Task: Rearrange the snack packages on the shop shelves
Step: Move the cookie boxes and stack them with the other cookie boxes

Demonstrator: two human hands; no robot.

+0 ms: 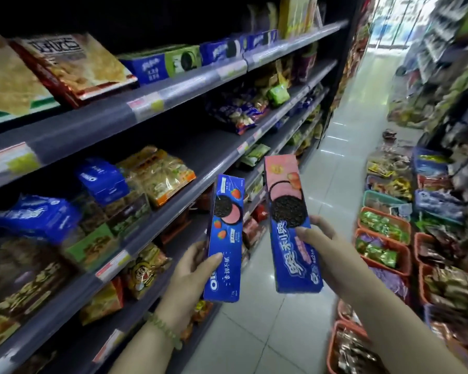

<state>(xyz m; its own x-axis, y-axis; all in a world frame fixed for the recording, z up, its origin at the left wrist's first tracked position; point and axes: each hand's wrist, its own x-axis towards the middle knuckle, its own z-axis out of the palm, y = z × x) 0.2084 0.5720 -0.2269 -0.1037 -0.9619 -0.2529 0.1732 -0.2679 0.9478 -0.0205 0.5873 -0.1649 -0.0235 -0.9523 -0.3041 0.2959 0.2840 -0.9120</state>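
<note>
I hold two long cookie boxes upright over the aisle, in front of the left shelves. My left hand grips the lower part of a blue strawberry cookie box, thumb across its front. My right hand grips a wider blue box with a pink top, thumb on its front near the cookie picture. The two boxes stand side by side, a small gap between them. More blue cookie boxes lie on the upper shelf at the left.
Grey shelves full of snack bags run along the left. Orange and blue baskets of wrapped sweets line the right side. A tiled aisle floor runs between them toward a bright doorway.
</note>
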